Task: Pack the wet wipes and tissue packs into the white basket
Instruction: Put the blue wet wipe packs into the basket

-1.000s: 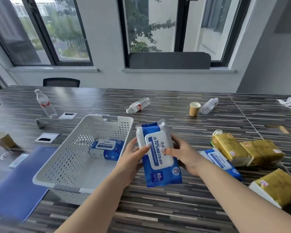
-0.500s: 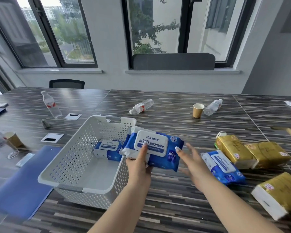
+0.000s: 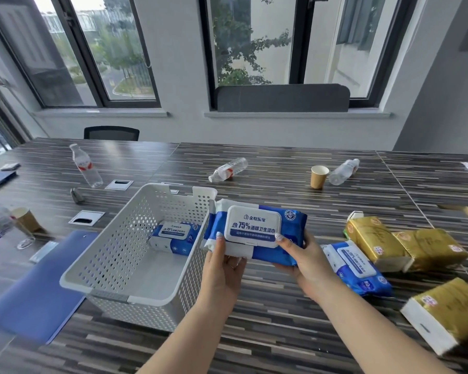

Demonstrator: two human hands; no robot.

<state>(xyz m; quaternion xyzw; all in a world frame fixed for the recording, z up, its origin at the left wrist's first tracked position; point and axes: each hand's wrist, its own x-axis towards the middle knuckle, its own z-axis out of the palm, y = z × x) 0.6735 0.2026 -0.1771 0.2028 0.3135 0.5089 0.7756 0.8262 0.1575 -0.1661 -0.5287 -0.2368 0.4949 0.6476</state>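
A blue wet wipes pack [image 3: 257,228] with a white lid is held level above the table, just right of the white basket [image 3: 114,247]. My left hand [image 3: 223,268] grips its left end, thumb on top. My right hand [image 3: 305,265] holds its right end from below, thumb by the lid. One wet wipes pack [image 3: 174,237] lies inside the basket at the far side. Another wet wipes pack [image 3: 354,267] lies on the table to the right. Three gold tissue packs sit further right: two side by side [image 3: 373,240] [image 3: 430,249], one nearer me [image 3: 449,311].
A blue folder [image 3: 33,287] lies left of the basket. Water bottles [image 3: 85,166] [image 3: 229,168] [image 3: 343,171] and a paper cup [image 3: 318,176] sit farther back on the striped table. Another cup [image 3: 25,220] and a cable hatch [image 3: 86,217] are at the left.
The pack went from upright in both hands to lying level. My right hand let go for a moment, then took hold of the right end again. The pack now sits slightly farther right of the basket.
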